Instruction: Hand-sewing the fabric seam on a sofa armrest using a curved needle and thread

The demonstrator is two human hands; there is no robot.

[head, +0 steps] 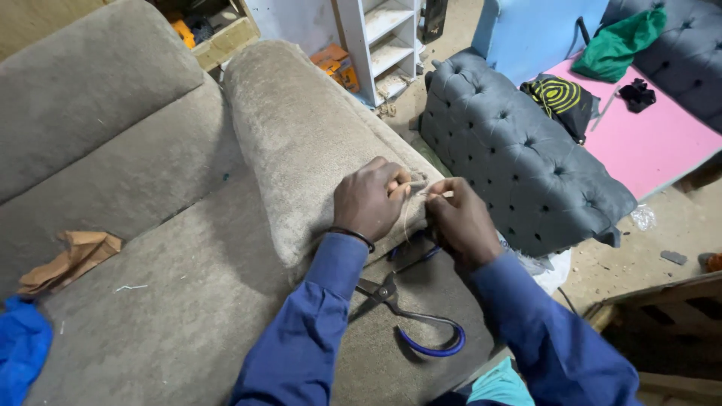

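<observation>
Beige plush sofa armrest (301,143) looks mostly stitched: left hand (368,199) pinches its front seam, right hand (459,218) grips pale thread (407,218), possibly needle too, blue-handled scissors (406,308) lying below both.

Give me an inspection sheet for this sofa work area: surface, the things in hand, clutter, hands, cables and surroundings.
Surface: beige sofa seat, fabric intact where visible, a few light specks on it.
Job's things: pale thread pinched between both hands at the front of the sofa armrest; scissors with blue handles lie on the seat under the wrists.
Clutter: brown paper scrap and blue cloth on the seat's left side.
Grippers: left hand presses on the armrest, fingers closed on the thread; right hand pinches it too.
Cables: nothing seen.
Surroundings: grey tufted cushion, pink board with a green cloth, white shelf unit, dusty floor.
</observation>
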